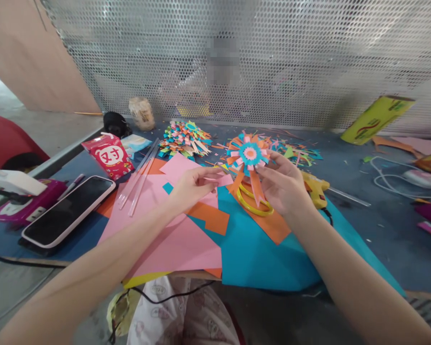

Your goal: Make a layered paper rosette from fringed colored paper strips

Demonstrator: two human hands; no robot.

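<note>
My right hand [283, 182] pinches a layered paper rosette [250, 152] by its right edge. The rosette has a pink and orange centre, a blue ring, orange and pink fringe, and orange tails hanging down. In my left hand [197, 184], just left of the rosette, a small pink paper strip [223, 180] is held between thumb and fingers. Below the rosette lie yellow-handled scissors [256, 209], their blades mostly hidden. A yellow glue gun [315, 190] lies partly behind my right hand. Pink paper [165, 244], blue paper [269, 263] and orange paper pieces [215, 218] spread under both hands.
Finished rosettes [187, 139] pile up at the back, beside paper scraps [298, 152]. Clear glue sticks [140, 179], a red snack packet [109, 155] and a phone [70, 211] lie left. A yellow-green roll [377, 120] leans against the perforated metal panel [273, 62]; a white cable [380, 177] lies right.
</note>
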